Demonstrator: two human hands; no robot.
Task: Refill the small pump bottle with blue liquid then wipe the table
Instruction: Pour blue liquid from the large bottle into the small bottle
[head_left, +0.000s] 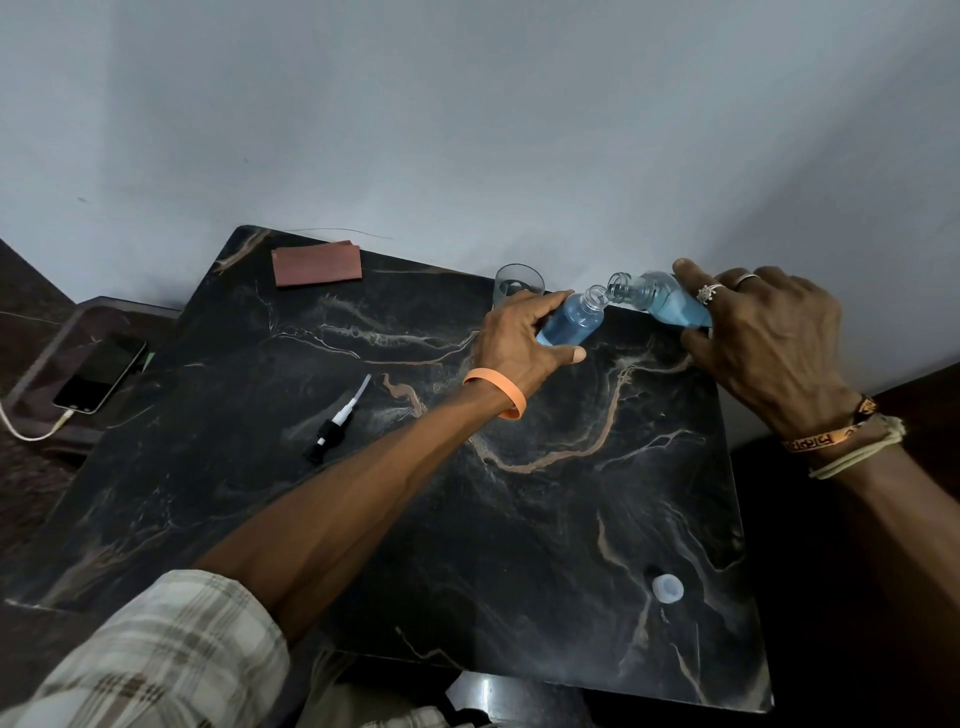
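Note:
My left hand (522, 338) grips the small clear bottle (574, 322), which is tilted and nearly full of blue liquid, its pump off. My right hand (763, 332) holds a larger bottle of blue liquid (670, 301) tipped on its side, its open neck touching the small bottle's mouth. The black pump head with its white tube (335, 423) lies on the dark marble table (519, 519) at the left. A white cap (667, 588) lies near the table's front right.
An empty glass (514, 288) stands at the back edge just behind my left hand. A folded brown cloth (317, 266) lies at the back left. A phone on a cable (98, 374) rests on a lower surface left of the table. A wall rises behind.

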